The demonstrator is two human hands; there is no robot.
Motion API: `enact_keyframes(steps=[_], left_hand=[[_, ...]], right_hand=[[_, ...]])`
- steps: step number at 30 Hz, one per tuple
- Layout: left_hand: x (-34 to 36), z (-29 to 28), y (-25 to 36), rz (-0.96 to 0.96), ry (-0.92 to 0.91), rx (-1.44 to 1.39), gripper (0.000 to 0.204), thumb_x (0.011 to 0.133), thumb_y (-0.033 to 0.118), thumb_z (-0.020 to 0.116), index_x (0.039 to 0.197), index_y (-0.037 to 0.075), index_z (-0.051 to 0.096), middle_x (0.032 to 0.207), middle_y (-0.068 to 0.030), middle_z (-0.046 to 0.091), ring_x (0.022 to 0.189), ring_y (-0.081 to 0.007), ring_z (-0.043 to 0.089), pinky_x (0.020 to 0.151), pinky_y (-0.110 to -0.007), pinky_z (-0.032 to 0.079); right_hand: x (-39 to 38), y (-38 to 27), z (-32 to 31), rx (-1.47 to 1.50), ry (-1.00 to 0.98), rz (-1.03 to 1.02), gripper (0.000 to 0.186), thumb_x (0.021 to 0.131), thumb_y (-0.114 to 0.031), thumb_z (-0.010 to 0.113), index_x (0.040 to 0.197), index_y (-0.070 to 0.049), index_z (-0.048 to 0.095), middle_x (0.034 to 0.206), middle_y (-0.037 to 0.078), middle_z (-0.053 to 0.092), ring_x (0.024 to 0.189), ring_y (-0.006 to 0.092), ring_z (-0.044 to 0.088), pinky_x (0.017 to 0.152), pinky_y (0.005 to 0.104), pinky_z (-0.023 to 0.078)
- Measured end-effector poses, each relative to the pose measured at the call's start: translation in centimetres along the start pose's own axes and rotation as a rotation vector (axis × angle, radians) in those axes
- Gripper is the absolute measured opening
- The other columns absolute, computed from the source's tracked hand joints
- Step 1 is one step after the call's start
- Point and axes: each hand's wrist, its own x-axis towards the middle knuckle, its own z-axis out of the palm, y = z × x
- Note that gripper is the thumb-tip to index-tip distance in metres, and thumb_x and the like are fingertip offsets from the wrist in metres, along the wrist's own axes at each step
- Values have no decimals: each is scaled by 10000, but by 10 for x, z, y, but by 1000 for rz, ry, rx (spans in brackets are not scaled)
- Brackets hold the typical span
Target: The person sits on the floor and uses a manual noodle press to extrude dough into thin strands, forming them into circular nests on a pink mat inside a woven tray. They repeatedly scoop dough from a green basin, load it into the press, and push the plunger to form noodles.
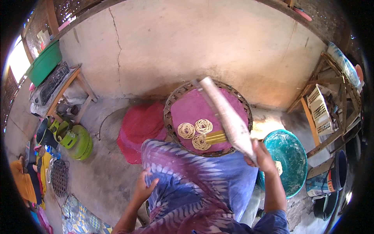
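Note:
My right hand [263, 158] is closed around the near end of a long whitish wooden-looking press or bar [230, 117], held slanting over a round woven tray [168, 113]. A yellow ridged piece [216, 137] juts from the bar's left side; what it is, I cannot tell. Below it on the tray's pinkish-purple cloth [187, 103] lie three pale coils of dough strands, a left one [186, 130], a right one [203, 125] and a near one [201, 142], which the yellow piece partly covers. On the patterned cloth over my lap [187, 171] rests my left hand [146, 187], fingers apart.
A teal basin [288, 163] with pale dough [278, 167] stands at my right. Leftward are a red cloth-like heap [142, 126], a green gas cylinder [80, 144] and a bench [78, 80]. A wooden rack [311, 93] and wall [187, 43] bound the far side. Another person's leg [19, 181] shows far left.

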Motion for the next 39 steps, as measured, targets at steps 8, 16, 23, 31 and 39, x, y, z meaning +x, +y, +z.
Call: enact_keyframes(steps=[8, 16, 23, 31, 39], left_hand=[[61, 34, 125, 711, -265, -65, 396, 912, 274, 578, 1259, 85, 564, 1174, -116, 619, 1036, -262, 601, 898, -378, 466], [55, 98, 127, 994, -331, -232, 297, 899, 224, 546, 1149, 84, 624, 1090, -106, 665, 956, -273, 641, 828, -394, 499], [79, 81, 168, 955, -696, -180, 295, 885, 237, 553, 1127, 84, 625, 1079, -113, 667, 958, -282, 641, 829, -403, 498], [98, 35, 214, 758, -688, 366, 306, 855, 300, 568, 1077, 98, 633, 1010, -124, 676, 922, -302, 646, 805, -421, 501], [110, 2, 170, 333, -406, -421, 253, 855, 146, 662, 1078, 33, 627, 922, -102, 659, 861, -240, 647, 716, -382, 511]], right_hand=[[-9, -1, 86, -615, -356, -322, 466, 954, -465, 495, 969, -21, 635, 669, 119, 596, 595, 225, 600, 555, 369, 480], [11, 12, 35, -761, -218, -711, 362, 972, -295, 437, 838, -12, 619, 677, 168, 589, 632, 356, 611, 583, 409, 473], [-12, -78, 104, -740, -549, -1362, 643, 873, -541, 571, 1280, -47, 513, 1137, 143, 541, 934, 334, 616, 752, 479, 521], [-17, -106, 90, -450, -50, -785, 354, 900, -75, 564, 1198, -38, 377, 876, 243, 638, 761, 409, 677, 621, 463, 545], [-50, -100, -32, 603, 814, -910, 129, 983, -268, 532, 1041, -170, 471, 605, -39, 366, 430, 64, 339, 359, 238, 280]])
